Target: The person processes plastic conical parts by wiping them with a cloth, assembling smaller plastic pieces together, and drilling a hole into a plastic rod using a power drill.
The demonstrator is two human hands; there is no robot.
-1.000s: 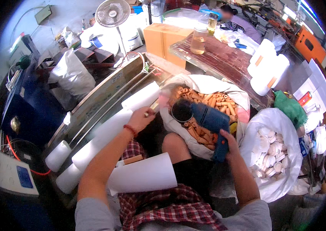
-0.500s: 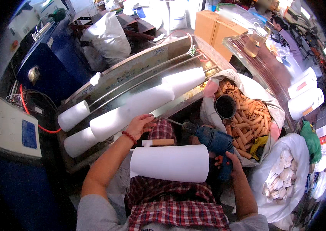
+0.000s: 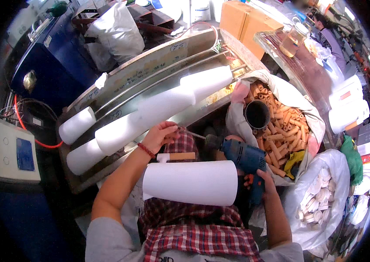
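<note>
My right hand (image 3: pixel 267 183) is wrapped round the handle of a blue power drill (image 3: pixel 244 155), which points left. From its dark chuck a thin bit (image 3: pixel 196 136) runs toward my left hand (image 3: pixel 162 135). The fingertips of that hand are pinched together at the bit's tip; whatever they hold is too small to make out. Across my lap lies a large white tapered cylinder (image 3: pixel 189 183), wider at its right end. Just beyond it rests a tan tube with a white end piece (image 3: pixel 176 156). A red bead bracelet (image 3: pixel 146 150) circles my left wrist.
Ahead, a long trough (image 3: pixel 128 74) carries several white cylinders (image 3: pixel 121 131) on metal rods. At right stand a sack of tan tubes (image 3: pixel 287 131) holding a dark cup (image 3: pixel 257 115), and a white bag of pale discs (image 3: pixel 318 201). A person (image 3: pixel 331 43) is at the far right.
The view has shifted slightly, so the surroundings sit a little further left and higher. My left fingers stay pinched at the bit's tip, and my right hand still grips the drill.
</note>
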